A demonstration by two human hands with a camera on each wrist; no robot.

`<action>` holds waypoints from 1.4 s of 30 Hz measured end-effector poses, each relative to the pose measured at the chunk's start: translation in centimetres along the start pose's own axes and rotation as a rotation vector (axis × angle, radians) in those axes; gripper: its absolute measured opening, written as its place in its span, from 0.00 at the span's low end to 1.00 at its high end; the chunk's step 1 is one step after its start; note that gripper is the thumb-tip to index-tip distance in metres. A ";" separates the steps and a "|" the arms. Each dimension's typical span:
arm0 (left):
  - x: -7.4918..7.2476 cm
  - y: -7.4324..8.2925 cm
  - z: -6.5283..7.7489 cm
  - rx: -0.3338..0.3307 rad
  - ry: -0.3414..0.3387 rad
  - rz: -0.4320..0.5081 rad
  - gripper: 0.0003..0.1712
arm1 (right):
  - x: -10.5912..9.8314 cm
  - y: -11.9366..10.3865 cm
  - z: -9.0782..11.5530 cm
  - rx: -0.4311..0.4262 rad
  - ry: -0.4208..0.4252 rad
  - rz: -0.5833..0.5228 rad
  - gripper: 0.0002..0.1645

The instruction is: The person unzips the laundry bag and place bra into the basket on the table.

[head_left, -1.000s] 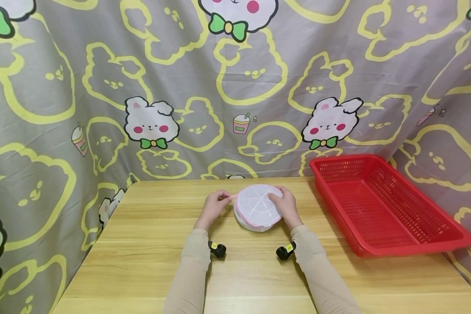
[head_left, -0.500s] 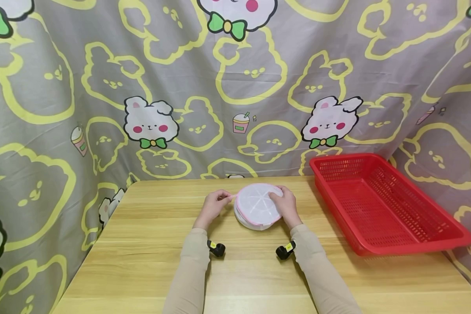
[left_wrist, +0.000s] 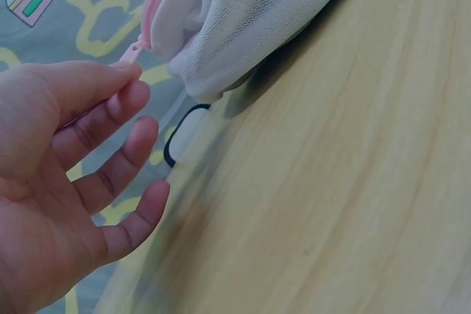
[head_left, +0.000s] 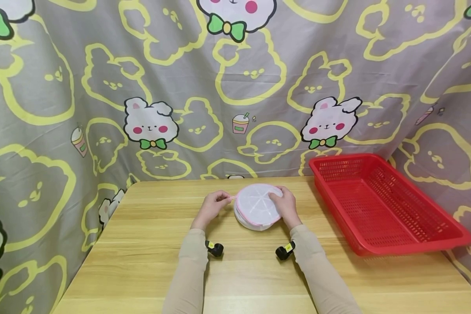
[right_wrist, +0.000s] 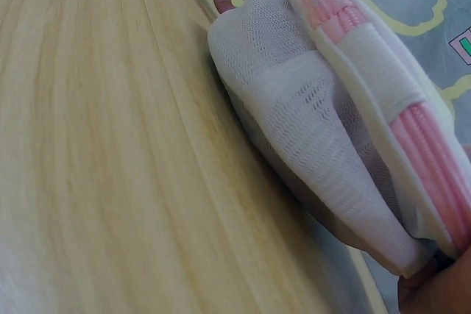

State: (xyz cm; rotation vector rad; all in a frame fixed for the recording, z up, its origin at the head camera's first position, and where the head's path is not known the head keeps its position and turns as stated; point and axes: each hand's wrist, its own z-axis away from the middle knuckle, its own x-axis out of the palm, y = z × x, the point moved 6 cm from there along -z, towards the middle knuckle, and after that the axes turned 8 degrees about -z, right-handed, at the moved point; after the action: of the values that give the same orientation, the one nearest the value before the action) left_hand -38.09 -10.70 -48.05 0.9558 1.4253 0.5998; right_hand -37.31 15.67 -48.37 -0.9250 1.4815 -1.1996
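A round white mesh laundry bag (head_left: pixel 257 205) with a pink zipper (right_wrist: pixel 419 145) round its edge sits in the middle of the table. In the left wrist view, my left hand (left_wrist: pixel 81 137) pinches the pink zipper pull (left_wrist: pixel 132 52) between thumb and index finger, its other fingers loosely bent. My right hand (head_left: pixel 285 205) grips the far right side of the bag, thumb on top and fingers underneath, mostly hidden. The bag's mesh side is slack and folded in the right wrist view, and a white fabric strip (right_wrist: pixel 381 71) crosses the zipper.
A large red plastic basket (head_left: pixel 412 248) with slotted walls stands on the right of the wooden table (head_left: pixel 149 244). A grey patterned curtain (head_left: pixel 204 87) hangs close behind the table's far edge and along both sides.
My left wrist has shifted very slightly to the left, still pinching the zipper pull. The bag, my right hand and the basket stay in place.
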 end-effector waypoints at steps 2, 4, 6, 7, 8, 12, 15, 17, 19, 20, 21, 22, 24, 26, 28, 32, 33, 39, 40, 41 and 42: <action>-0.1 0.0 0.0 -0.002 -0.008 0.001 0.06 | 0.0 0.0 0.0 0.001 -0.002 0.000 0.28; -0.1 0.0 0.0 -0.002 -0.015 0.002 0.06 | 0.0 -0.1 0.0 0.003 -0.003 0.000 0.28; -0.1 0.0 0.0 0.002 -0.019 -0.002 0.06 | 0.0 -0.1 0.0 0.004 -0.003 0.000 0.29; -0.1 0.0 0.0 0.005 -0.023 -0.003 0.06 | 0.0 -0.1 0.0 0.005 -0.003 0.000 0.29; -0.2 0.1 0.1 0.007 -0.025 -0.001 0.06 | 0.0 -0.1 0.0 0.005 -0.002 0.001 0.29; -0.3 0.2 0.2 0.021 -0.030 -0.007 0.06 | 0.0 0.0 -0.1 0.009 0.000 -0.003 0.29; -0.3 0.3 0.2 0.027 -0.036 -0.014 0.06 | 0.0 0.0 -0.1 0.011 -0.001 -0.006 0.29; -0.3 0.3 0.3 0.026 -0.042 -0.017 0.06 | 0.0 0.0 -0.1 0.008 -0.002 -0.006 0.29; -0.3 0.2 0.2 0.023 -0.050 -0.015 0.05 | 0.0 0.0 -0.1 0.006 -0.002 -0.004 0.29; -0.4 0.2 0.2 0.023 -0.054 -0.015 0.05 | 0.0 0.0 -0.1 0.005 -0.002 -0.003 0.29; -0.4 0.2 0.2 0.022 -0.057 -0.012 0.05 | 0.0 -0.1 -0.1 0.003 -0.002 -0.001 0.29; -0.4 0.1 0.2 0.024 -0.061 -0.009 0.06 | 0.0 -0.1 -0.1 0.001 -0.002 0.000 0.28; -0.4 0.1 0.2 0.028 -0.068 0.003 0.06 | 0.0 -0.1 -0.1 0.002 -0.003 0.001 0.28; -0.4 0.1 0.2 0.031 -0.075 0.013 0.06 | 0.0 -0.1 -0.1 0.002 -0.004 0.005 0.28; -0.4 0.0 0.2 0.029 -0.082 0.019 0.06 | 0.0 -0.1 0.0 0.005 -0.004 0.007 0.28; -0.3 -0.2 0.3 0.013 -0.103 0.020 0.08 | 0.0 -0.1 0.0 0.012 -0.002 0.008 0.29; -0.3 -0.2 0.3 0.011 -0.110 0.022 0.08 | 0.0 -0.1 0.0 0.014 -0.002 0.007 0.29; -0.5 -0.1 0.5 0.016 -0.138 0.039 0.08 | 0.0 0.0 -0.1 0.011 -0.002 0.007 0.28; -0.5 -0.1 0.5 0.017 -0.141 0.042 0.08 | 0.0 0.0 -0.1 0.011 -0.002 0.009 0.28; -0.5 -0.1 0.6 0.017 -0.145 0.042 0.08 | 0.0 0.0 -0.1 0.012 -0.003 0.008 0.27; -0.5 -0.1 0.6 0.016 -0.149 0.045 0.08 | 0.0 0.0 -0.1 0.014 -0.005 0.007 0.28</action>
State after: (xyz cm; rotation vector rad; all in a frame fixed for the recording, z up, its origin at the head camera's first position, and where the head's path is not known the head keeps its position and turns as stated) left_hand -37.58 -11.26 -47.93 1.0262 1.2806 0.5394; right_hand -37.45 15.74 -48.41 -0.9120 1.4700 -1.2001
